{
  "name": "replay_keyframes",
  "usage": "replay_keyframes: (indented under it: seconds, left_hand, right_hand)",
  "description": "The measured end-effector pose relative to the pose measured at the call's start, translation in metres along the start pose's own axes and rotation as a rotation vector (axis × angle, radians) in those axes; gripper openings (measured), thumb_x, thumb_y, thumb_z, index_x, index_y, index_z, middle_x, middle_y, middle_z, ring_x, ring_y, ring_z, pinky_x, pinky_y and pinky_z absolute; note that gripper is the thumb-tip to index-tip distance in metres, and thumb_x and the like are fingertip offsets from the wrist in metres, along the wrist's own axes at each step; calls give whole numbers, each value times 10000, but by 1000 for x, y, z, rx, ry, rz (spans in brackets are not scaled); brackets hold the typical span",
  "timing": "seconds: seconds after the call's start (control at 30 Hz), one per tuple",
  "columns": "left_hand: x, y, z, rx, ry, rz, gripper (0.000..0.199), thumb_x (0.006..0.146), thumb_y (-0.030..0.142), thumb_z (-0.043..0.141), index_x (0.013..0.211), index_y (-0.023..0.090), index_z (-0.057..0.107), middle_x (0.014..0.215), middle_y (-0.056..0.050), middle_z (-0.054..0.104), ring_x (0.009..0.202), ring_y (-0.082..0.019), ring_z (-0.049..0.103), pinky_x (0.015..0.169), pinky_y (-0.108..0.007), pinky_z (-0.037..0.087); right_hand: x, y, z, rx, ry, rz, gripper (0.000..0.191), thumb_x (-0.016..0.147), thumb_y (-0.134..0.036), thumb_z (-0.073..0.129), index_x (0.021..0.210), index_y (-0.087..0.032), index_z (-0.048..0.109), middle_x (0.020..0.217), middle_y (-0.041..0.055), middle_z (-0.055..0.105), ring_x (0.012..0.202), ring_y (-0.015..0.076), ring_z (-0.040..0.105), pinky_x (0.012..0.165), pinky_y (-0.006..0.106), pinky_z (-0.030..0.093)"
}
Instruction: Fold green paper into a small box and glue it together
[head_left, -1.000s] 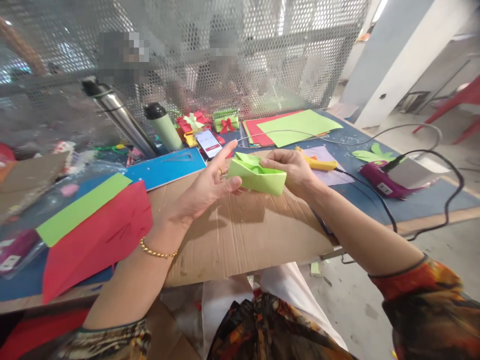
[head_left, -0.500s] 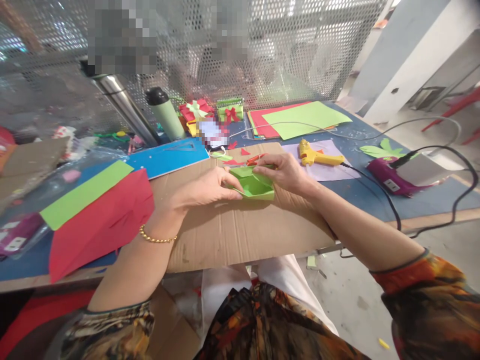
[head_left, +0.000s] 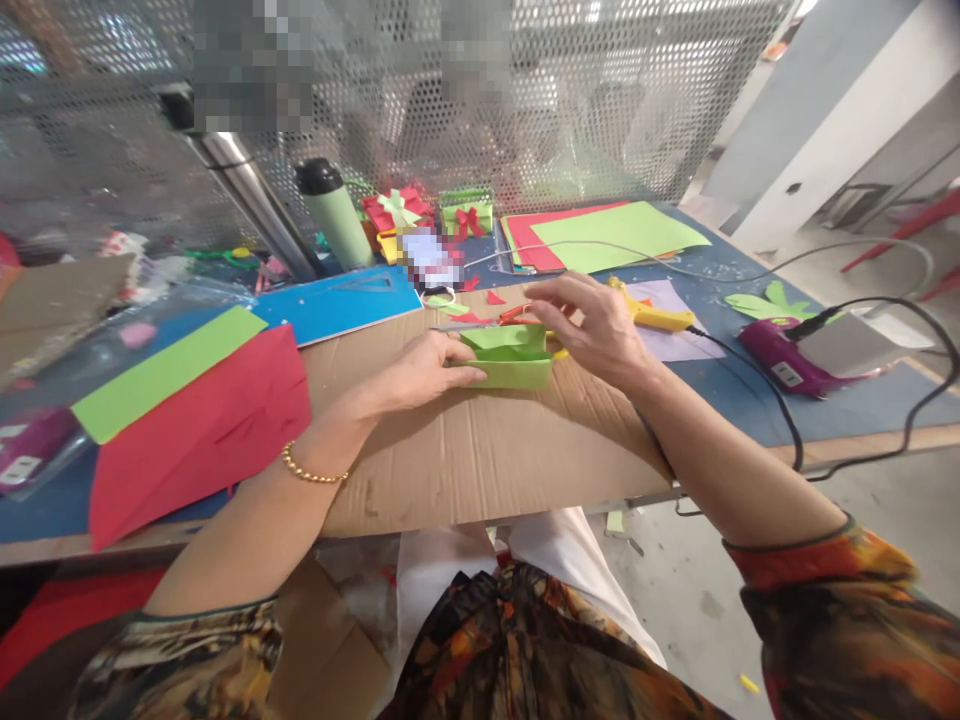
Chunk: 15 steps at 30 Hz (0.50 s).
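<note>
A small folded green paper box (head_left: pixel 514 374) stands on the brown cardboard sheet (head_left: pixel 465 460), its top uncovered. My left hand (head_left: pixel 431 372) grips the box at its left end, thumb on the front wall and fingers behind. Just right of the box, my right hand (head_left: pixel 592 325) hovers with fingers curved and apart, holding nothing. Behind the box lie red-handled scissors (head_left: pixel 517 312), partly hidden, and red paper scraps (head_left: pixel 495 298). The yellow glue gun (head_left: pixel 664 317) rests on a lilac sheet (head_left: pixel 667 290), partly behind my right hand.
Red paper (head_left: pixel 217 430) and a green strip (head_left: pixel 169 375) lie left, near a blue board (head_left: pixel 337 305). Behind stand a steel flask (head_left: pixel 255 200), a green bottle (head_left: pixel 335 215) and finished paper bags (head_left: pixel 466 215). Green sheets (head_left: pixel 622 235) and a corded power adapter (head_left: pixel 855 335) are right.
My right hand has let go of the green paper box and moved up and right. The box's walls now stand more upright, with my left hand still on it.
</note>
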<state>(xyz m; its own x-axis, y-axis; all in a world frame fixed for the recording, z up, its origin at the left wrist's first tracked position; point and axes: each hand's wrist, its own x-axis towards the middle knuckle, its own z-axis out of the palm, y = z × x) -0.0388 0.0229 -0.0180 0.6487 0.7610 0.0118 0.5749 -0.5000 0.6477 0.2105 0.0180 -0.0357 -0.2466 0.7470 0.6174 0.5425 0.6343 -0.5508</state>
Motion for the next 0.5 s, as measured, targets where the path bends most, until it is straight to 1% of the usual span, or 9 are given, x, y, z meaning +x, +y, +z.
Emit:
replay_keyframes:
  seconds: [0.03, 0.07, 0.13, 0.2, 0.23, 0.3, 0.4, 0.43, 0.5]
  left_hand:
    - [1, -1, 0, 1, 4, -3, 350, 868, 326, 667, 564, 171, 588, 693, 2, 547, 677, -136, 498, 638, -279, 369]
    - [1, -1, -1, 9, 16, -14, 368, 864, 327, 667, 547, 172, 560, 677, 4, 534, 660, -132, 483, 624, -277, 356]
    - [-1, -2, -1, 36, 56, -55, 393, 858, 329, 667, 529, 176, 516, 656, 7, 515, 634, -127, 457, 602, -277, 326]
    - [-4, -3, -2, 54, 99, -99, 411, 852, 331, 667, 519, 181, 478, 640, 10, 495, 619, -127, 433, 592, -282, 302]
    - [-6, -4, -3, 58, 113, -115, 422, 849, 329, 667, 514, 183, 456, 632, 12, 479, 616, -127, 422, 591, -286, 295]
    - [-10, -7, -4, 68, 130, -143, 440, 847, 326, 665, 512, 187, 416, 617, 20, 445, 603, -125, 390, 587, -293, 277]
    - [-15, -11, -7, 91, 150, -159, 454, 843, 335, 673, 503, 191, 409, 600, 26, 424, 576, -120, 343, 570, -301, 251]
    - [-16, -13, -8, 95, 157, -159, 444, 844, 345, 675, 504, 192, 435, 602, 24, 437, 572, -119, 342, 567, -302, 250]
    - [-18, -14, -9, 97, 167, -162, 431, 849, 370, 676, 510, 191, 480, 603, 21, 460, 570, -120, 353, 567, -301, 256]
  right_hand:
    - [0, -3, -3, 0, 11, -32, 289, 1005, -404, 569, 1019, -197, 770, 923, 70, 692, 796, 172, 597, 753, 325, 482]
    - [-1, -7, -5, -1, -8, -66, 300, 1008, -416, 569, 960, -205, 777, 902, 69, 679, 806, 177, 596, 759, 333, 483]
    - [-3, -13, -7, -8, -85, -136, 311, 993, -432, 599, 860, -211, 773, 855, 67, 647, 817, 190, 592, 754, 348, 480]
    - [-6, -16, -7, -22, -146, -182, 296, 968, -427, 638, 815, -208, 766, 816, 63, 614, 793, 193, 583, 726, 352, 469]
    - [-6, -16, -7, -36, -151, -183, 282, 960, -413, 647, 809, -206, 763, 804, 60, 605, 770, 189, 574, 707, 350, 461]
    - [-6, -16, -8, -77, -102, -134, 250, 961, -366, 638, 811, -205, 757, 792, 56, 606, 725, 177, 555, 676, 343, 443]
    - [-4, -14, -11, -128, 17, 4, 230, 969, -287, 592, 816, -199, 738, 750, 46, 624, 678, 166, 530, 654, 335, 416]
    - [-4, -14, -12, -123, 28, 39, 225, 967, -274, 587, 817, -193, 733, 729, 40, 626, 664, 162, 525, 647, 332, 408]
    - [-4, -13, -9, -81, -13, 54, 210, 960, -273, 593, 830, -181, 730, 723, 36, 644, 641, 151, 518, 635, 320, 400]
